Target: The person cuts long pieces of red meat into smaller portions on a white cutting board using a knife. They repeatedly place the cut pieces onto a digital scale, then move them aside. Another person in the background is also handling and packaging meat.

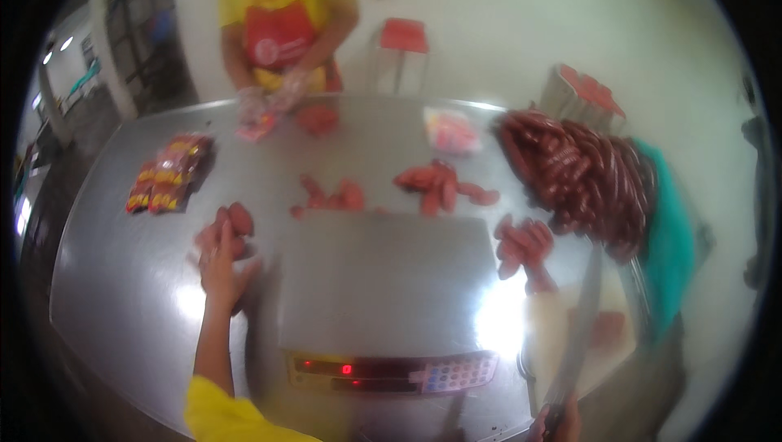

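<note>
My left hand reaches over the table left of a weighing scale, fingers stretched out and thumb apart. Its fingertips rest against a small pile of reddish sausages; it does not grip them. At the lower right my right hand is closed round the dark handle of a long knife. The blade points away from me, passing over a pale cutting board. A sausage piece lies on the board, right of the blade. Another cluster of sausages sits just beyond the board.
A big heap of dark red sausages fills the right end of the metal table, beside a green cloth. More sausage piles lie behind the scale. Packed sausages are at left. Across the table, a gloved co-worker handles a packet.
</note>
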A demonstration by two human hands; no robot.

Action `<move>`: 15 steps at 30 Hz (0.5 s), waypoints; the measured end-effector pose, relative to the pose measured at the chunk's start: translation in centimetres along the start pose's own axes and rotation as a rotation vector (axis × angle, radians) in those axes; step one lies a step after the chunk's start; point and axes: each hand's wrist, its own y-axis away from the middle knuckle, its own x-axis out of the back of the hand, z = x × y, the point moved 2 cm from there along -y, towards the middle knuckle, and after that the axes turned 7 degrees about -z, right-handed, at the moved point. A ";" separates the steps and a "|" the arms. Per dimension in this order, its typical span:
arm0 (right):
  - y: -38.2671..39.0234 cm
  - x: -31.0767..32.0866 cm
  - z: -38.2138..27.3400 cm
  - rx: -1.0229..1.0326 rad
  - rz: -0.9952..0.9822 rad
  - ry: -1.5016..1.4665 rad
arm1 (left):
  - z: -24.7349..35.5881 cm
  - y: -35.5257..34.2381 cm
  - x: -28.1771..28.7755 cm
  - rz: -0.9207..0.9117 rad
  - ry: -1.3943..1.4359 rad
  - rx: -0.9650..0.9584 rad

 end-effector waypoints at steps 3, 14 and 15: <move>-1.1 2.2 1.3 -0.009 -0.037 -0.069 | 0.3 5.0 0.4 -0.082 0.025 0.071; -3.1 9.3 2.1 -0.037 -0.321 -0.247 | 0.8 -2.4 -1.7 -0.015 -0.239 0.241; -3.0 9.7 1.9 -0.017 -0.346 -0.240 | 2.2 -3.2 -1.0 0.043 -0.275 0.212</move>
